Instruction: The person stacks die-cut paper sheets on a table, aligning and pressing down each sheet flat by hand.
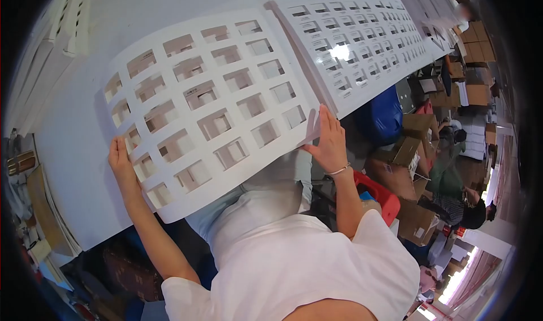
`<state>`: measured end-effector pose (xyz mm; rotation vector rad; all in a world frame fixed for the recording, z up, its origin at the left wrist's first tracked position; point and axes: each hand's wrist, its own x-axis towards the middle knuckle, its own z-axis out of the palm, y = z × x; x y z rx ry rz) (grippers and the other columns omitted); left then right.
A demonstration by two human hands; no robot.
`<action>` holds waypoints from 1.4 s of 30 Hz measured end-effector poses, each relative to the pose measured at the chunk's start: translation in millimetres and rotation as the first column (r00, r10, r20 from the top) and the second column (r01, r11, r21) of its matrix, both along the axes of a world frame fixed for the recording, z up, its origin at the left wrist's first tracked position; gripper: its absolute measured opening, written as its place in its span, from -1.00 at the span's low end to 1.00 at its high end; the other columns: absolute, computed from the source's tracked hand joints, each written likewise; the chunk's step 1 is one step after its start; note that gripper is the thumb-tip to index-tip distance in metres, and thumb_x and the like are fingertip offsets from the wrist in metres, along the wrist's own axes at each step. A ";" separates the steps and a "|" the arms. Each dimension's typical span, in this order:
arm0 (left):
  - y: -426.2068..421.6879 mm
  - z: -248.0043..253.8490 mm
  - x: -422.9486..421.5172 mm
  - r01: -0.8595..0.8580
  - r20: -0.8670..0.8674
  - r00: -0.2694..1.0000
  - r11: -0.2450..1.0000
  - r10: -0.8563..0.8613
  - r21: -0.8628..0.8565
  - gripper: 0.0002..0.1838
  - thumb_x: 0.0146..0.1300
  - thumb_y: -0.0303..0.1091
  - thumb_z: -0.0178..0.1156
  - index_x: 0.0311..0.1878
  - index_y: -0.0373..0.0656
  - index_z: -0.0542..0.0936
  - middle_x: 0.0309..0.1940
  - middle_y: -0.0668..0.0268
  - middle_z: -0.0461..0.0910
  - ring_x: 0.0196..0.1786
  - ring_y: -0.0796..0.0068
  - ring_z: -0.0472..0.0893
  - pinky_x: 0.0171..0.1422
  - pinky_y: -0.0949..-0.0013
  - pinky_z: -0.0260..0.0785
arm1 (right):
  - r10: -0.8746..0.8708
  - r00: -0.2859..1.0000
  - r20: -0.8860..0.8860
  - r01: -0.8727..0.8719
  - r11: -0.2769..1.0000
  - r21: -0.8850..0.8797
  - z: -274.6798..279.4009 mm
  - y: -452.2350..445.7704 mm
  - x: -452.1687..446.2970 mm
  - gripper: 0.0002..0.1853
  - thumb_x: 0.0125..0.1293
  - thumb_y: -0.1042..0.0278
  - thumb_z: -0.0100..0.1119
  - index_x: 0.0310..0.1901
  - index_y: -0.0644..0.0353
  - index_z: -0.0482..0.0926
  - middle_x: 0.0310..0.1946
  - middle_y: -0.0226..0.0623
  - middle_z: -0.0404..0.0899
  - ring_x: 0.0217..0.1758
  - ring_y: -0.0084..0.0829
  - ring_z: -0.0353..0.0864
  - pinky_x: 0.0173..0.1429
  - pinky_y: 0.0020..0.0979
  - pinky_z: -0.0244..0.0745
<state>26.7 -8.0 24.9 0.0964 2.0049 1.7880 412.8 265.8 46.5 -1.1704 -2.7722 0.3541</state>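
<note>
Panel [227, 101] between hands [120, 159] [330, 145], lettering [193, 90] illegible

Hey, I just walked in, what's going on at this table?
A person in a white top has both hands on a white board with rows of rectangular openings. The left hand is at its left edge, the right hand at its near right corner. The board lies on the table, beside a second panel with smaller slots, on its right.
</note>
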 end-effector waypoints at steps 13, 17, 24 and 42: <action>4.0 3.7 15.1 -0.054 -0.078 0.995 0.998 0.056 0.026 -0.70 0.56 -0.18 0.00 -0.02 -0.26 0.50 -0.24 0.37 0.54 -0.19 0.63 0.50 -0.05 0.49 0.38 | -0.051 0.998 -0.020 0.052 0.998 0.031 4.6 49.2 -33.4 -0.01 -0.25 0.29 0.58 0.35 0.22 0.37 0.24 -0.15 0.41 0.24 -0.10 0.41 0.18 -0.13 0.38; 0.0 8.0 9.1 0.030 -0.172 0.984 0.998 -0.039 -0.052 -0.71 0.55 -0.18 0.01 -0.10 -0.27 0.50 -0.32 0.38 0.52 -0.23 0.64 0.47 -0.07 0.47 0.38 | -0.009 1.000 0.002 0.009 1.000 0.019 6.0 49.3 -33.6 0.00 -0.25 0.28 0.58 0.35 0.23 0.36 0.26 -0.13 0.39 0.29 -0.07 0.38 0.23 -0.12 0.37; 0.1 -5.2 -6.4 -0.010 -0.393 0.906 0.920 -0.157 -0.392 -0.69 0.53 -0.21 0.03 -0.26 -0.29 0.46 -0.49 0.34 0.44 -0.36 0.56 0.37 -0.23 0.35 0.31 | 0.009 1.000 0.012 -0.009 1.000 -0.003 15.0 44.8 -33.9 -0.06 -0.28 0.30 0.57 0.29 0.23 0.41 0.26 -0.03 0.39 0.29 0.03 0.38 0.31 -0.11 0.37; 26.3 -14.8 18.0 -0.350 -0.680 0.732 0.882 0.048 -0.315 -0.68 0.38 -0.32 0.10 -0.42 -0.34 0.31 -0.60 0.00 0.33 -0.51 0.07 0.29 -0.35 0.05 0.19 | 0.663 0.505 -0.552 -0.769 0.636 0.060 17.9 -133.9 -165.9 -0.22 0.08 0.16 0.33 0.33 0.33 0.35 0.39 0.03 0.30 0.48 -0.01 0.25 0.55 -0.04 0.11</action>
